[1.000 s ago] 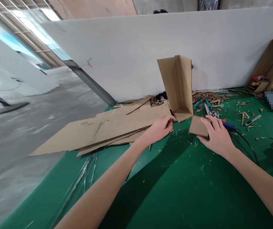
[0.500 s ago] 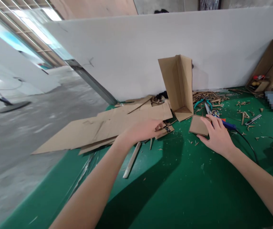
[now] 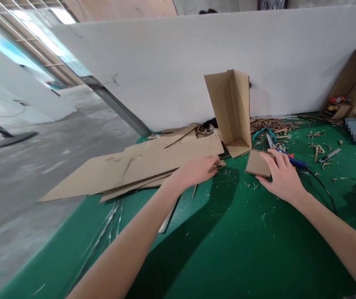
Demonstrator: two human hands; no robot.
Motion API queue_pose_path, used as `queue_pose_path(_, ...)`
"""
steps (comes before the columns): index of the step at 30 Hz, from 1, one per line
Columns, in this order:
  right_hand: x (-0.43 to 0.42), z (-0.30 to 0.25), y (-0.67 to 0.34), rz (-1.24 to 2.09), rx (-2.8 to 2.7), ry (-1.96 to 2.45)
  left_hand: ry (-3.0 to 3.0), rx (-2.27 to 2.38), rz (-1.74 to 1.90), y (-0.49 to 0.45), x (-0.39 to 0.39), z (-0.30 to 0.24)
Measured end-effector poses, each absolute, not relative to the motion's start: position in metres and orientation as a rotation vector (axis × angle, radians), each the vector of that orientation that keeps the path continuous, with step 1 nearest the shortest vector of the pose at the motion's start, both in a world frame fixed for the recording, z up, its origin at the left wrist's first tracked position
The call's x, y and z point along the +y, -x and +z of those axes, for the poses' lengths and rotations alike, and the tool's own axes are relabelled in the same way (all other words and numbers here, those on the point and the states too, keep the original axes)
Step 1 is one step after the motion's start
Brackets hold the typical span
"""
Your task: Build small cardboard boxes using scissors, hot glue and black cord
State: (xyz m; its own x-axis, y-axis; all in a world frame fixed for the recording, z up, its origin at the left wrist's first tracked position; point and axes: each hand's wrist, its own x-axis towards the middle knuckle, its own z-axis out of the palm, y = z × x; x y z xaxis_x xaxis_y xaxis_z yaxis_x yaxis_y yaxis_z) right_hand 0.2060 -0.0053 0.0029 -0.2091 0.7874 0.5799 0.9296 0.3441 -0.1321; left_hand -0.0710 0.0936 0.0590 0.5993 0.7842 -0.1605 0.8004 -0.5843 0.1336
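Cardboard square [image 3: 257, 162] lies under the right hand [image 3: 282, 177], its grip spread wide and flat.

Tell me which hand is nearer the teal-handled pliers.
Right. The right hand rests on the small cardboard square in front of the pliers; the left hand is farther left, at the flat cardboard sheets.

Plain brown cardboard square [image 3: 258, 163], brown cardboard sheets [image 3: 140, 166], green table [image 3: 227, 232], teal-handled pliers [image 3: 260, 133], white wall [image 3: 178, 70]
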Motion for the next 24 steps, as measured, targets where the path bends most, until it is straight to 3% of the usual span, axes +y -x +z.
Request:
queue_pose_path(8,-0.01,0.012,-0.203,-0.134,-1.994,1.368,-2.771,1.287,0.116,0.059,0.106,0.019)
queue_pose_path(18,-0.028,0.016,-0.18,0.877,-2.028,1.104,-2.388,1.472,0.569,0.083,0.122,0.039)
queue_pose_path(24,0.018,0.011,-0.165,0.813,-1.668,1.19,-2.441,1.583,0.423,0.087,0.122,0.051)
